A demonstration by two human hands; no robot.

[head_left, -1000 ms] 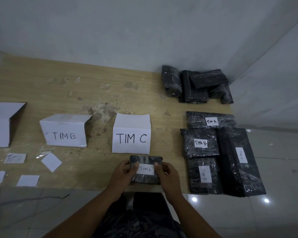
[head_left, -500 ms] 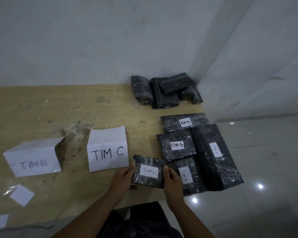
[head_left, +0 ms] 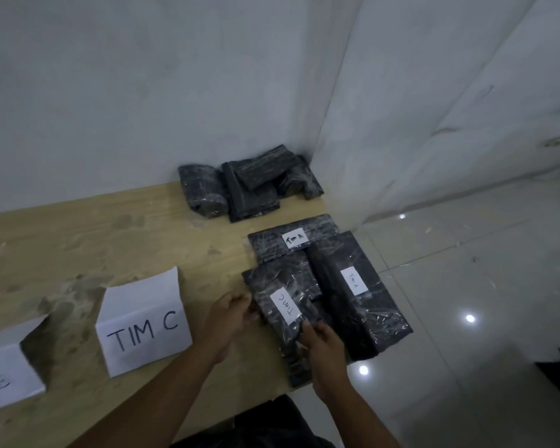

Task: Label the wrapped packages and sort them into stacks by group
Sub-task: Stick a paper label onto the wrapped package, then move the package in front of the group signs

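Note:
A small black wrapped package bearing a white "TIM C" label lies on top of the labelled packages at the table's right end. My left hand grips its left edge and my right hand holds its near end. Beside it lies a long black package labelled "TIM A", and behind it another "TIM A" package. A pile of unlabelled black packages sits against the wall. The packages under the held one are mostly hidden.
A folded white paper sign "TIM C" stands left of my hands, and another sign is cut off at the left edge. The wooden table ends at the right beside a tiled floor.
Both hands carried the "TIM C" package rightwards, from in front of the "TIM C" sign onto the labelled packages, turning it. The view swung to the right.

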